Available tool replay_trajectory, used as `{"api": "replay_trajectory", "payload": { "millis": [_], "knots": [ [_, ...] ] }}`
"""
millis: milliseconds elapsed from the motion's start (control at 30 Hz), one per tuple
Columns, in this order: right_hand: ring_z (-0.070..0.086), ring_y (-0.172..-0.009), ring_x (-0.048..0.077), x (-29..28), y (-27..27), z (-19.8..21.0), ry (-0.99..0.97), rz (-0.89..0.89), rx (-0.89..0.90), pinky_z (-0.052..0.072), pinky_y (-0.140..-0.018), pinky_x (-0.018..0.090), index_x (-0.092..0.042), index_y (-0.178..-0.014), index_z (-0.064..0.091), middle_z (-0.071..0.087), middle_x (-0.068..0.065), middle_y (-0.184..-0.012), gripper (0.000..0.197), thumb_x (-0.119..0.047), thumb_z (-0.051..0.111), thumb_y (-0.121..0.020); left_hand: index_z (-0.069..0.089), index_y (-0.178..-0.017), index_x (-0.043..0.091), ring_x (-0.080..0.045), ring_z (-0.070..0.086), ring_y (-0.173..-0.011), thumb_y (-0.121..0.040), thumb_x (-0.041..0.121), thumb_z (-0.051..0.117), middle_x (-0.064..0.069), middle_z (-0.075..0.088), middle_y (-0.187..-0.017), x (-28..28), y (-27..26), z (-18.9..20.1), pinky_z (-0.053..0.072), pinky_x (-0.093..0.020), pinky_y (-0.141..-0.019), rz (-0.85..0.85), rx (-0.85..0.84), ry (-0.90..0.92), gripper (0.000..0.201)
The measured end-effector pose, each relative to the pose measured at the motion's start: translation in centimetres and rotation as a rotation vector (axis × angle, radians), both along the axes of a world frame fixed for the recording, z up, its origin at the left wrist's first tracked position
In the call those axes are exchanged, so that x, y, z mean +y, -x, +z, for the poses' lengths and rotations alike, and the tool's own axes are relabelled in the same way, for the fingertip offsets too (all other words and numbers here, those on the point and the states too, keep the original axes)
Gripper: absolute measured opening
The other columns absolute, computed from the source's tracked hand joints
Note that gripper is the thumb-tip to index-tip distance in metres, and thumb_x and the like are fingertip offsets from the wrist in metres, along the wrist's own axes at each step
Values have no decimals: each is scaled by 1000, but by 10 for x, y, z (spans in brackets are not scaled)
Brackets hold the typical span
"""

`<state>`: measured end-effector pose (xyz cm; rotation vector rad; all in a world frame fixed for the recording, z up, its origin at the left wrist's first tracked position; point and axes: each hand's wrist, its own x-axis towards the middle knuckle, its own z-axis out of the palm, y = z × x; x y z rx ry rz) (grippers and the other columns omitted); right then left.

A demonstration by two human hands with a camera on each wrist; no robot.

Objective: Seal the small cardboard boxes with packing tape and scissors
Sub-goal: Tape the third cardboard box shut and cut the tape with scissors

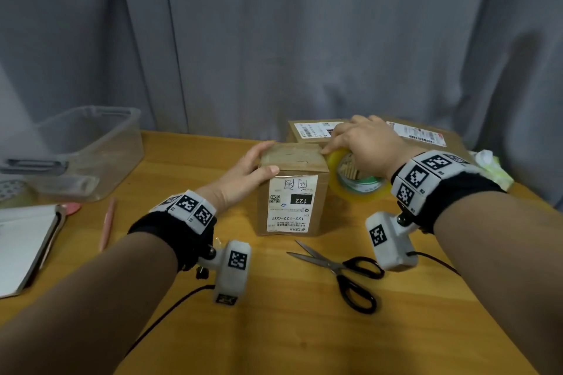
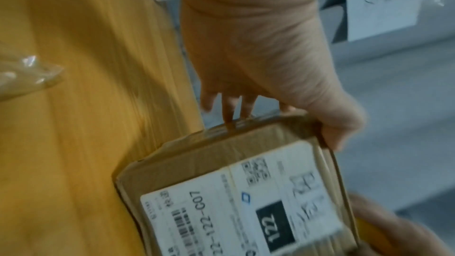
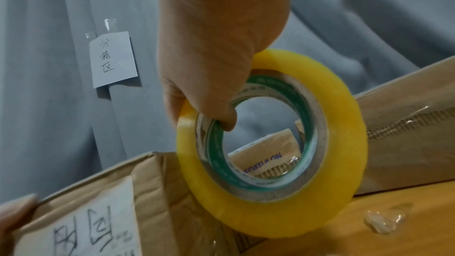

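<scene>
A small cardboard box (image 1: 292, 192) with a white "122" label stands upright in the middle of the wooden table (image 1: 213, 329). My left hand (image 1: 259, 161) grips its top left corner, thumb on the front edge and fingers over the far side; the left wrist view shows the same box (image 2: 246, 192) and left hand (image 2: 270, 92). My right hand (image 1: 356, 143) holds a yellowish packing tape roll (image 1: 356, 183) against the box's top right corner. In the right wrist view its thumb hooks through the core of the tape roll (image 3: 339, 124). Black-handled scissors (image 1: 338, 268) lie partly spread in front of the box.
Two larger labelled cardboard boxes (image 1: 310, 128) (image 1: 420, 134) sit behind the small one. A clear plastic bin (image 1: 91, 146) stands at the left, with a notebook (image 1: 24, 243) and a pink pen (image 1: 108, 222) nearer me. A tissue pack (image 1: 490, 167) lies at the right edge.
</scene>
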<state>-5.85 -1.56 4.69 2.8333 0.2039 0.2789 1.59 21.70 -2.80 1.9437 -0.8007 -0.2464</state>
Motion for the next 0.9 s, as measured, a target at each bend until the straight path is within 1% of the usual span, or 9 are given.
{"api": "replay_trajectory", "payload": {
  "millis": [67, 167, 267, 367, 600, 733, 800, 867, 900],
  "knots": [
    [43, -115, 18, 1, 2, -2, 2, 0, -8, 30, -92, 33, -44, -128, 55, 52, -9, -134, 53, -8, 54, -89, 28, -146, 38, -15, 0, -146, -83, 58, 31, 1, 10, -159, 0, -2, 5, -1, -40, -118, 14, -328, -241, 66],
    [44, -114, 19, 2, 3, -4, -9, -6, -26, 32, -93, 34, -44, -127, 55, 53, -9, -133, 50, -10, 54, -90, 29, -148, 21, -11, -4, -146, -96, 51, 23, 1, 17, -158, -12, 1, 24, -15, -38, -115, 1, -610, -570, 60],
    [44, -113, 19, 6, 3, -5, 12, -3, -37, 32, -92, 34, -44, -126, 56, 53, -10, -131, 48, -13, 56, -90, 23, -150, 13, -18, 4, -147, -93, 62, 19, -5, 21, -157, -45, 15, 40, -4, -40, -117, -69, -670, -794, 76],
    [45, -111, 19, 3, 4, -5, 40, -14, -46, 33, -91, 34, -45, -127, 55, 55, -10, -128, 47, -15, 56, -90, 16, -152, 14, -20, 13, -146, -90, 67, 21, -8, 16, -158, -71, 25, 45, 12, -37, -119, -134, -631, -833, 81],
    [43, -110, 19, 5, 5, -11, -59, -16, -48, 31, -89, 34, -45, -127, 55, 53, -9, -129, 53, -10, 58, -87, 8, -152, 9, -23, 8, -146, -88, 68, 31, -12, 6, -159, -40, 13, 52, 12, -38, -119, -126, -482, -881, 90],
    [44, -113, 20, 9, 9, -9, -22, 12, -78, 31, -94, 34, -43, -126, 56, 54, -8, -129, 49, -12, 57, -88, 11, -150, 27, -30, 21, -138, -72, 85, 38, -2, 22, -156, -61, 9, 60, 21, -48, -109, -109, -540, -970, 100],
    [44, -114, 20, 8, 10, -10, -29, 31, -92, 31, -94, 34, -42, -127, 56, 54, -8, -128, 48, -13, 57, -88, 7, -150, 35, -29, 22, -136, -64, 88, 46, 0, 24, -155, -70, 5, 61, 15, -50, -110, -129, -612, -1019, 108],
    [45, -113, 19, 4, 11, -11, -40, 37, -83, 32, -92, 33, -41, -128, 55, 54, -9, -128, 51, -11, 57, -87, 12, -150, 32, -28, 24, -138, -62, 81, 58, -4, 31, -150, -74, -1, 56, 12, -49, -114, -171, -590, -931, 111],
    [45, -114, 19, 1, 11, -11, -52, 35, -89, 33, -92, 32, -40, -130, 54, 54, -8, -128, 53, -10, 58, -86, 16, -149, 31, -28, 28, -135, -61, 77, 64, -5, 36, -146, -74, -2, 54, 18, -47, -114, -179, -554, -836, 110]
  ]
}}
